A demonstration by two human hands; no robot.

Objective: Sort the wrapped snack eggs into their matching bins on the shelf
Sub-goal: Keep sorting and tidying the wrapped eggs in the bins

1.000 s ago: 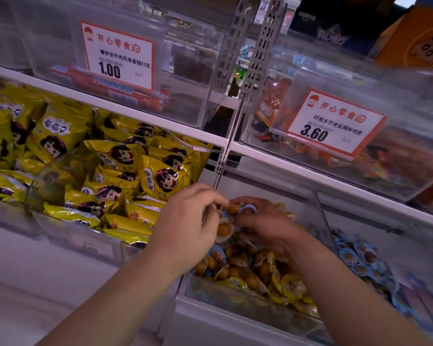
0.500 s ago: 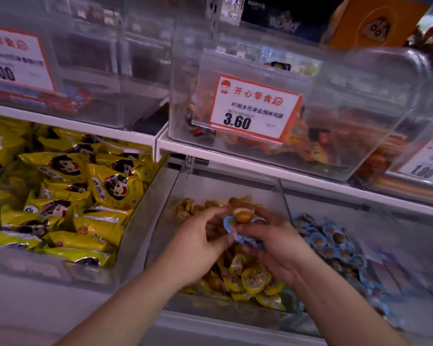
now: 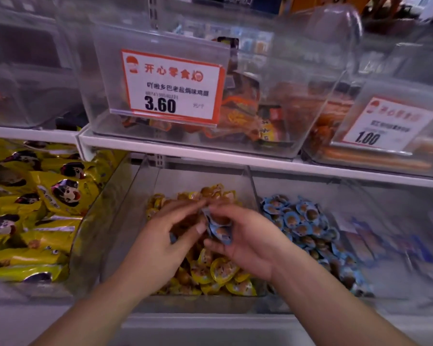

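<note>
Both hands are working over the clear plastic bin of yellow-wrapped snack eggs (image 3: 160, 186). The right hand (image 3: 245, 243) is curling its fingers round a small stack of blue-wrapped snack eggs (image 3: 219, 227); the left hand (image 3: 160, 243) is pinching at the stack's edge, though blur hides exactly how. Step in hand: gathering strays. Next move calls for carrying them toward 3 o'clock, into the clear bin of blue-wrapped eggs (image 3: 335, 196).

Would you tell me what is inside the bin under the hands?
The middle bin holds yellow-wrapped eggs. The hands cover part of the pile, and the right hand holds blue-wrapped eggs above it.
</note>
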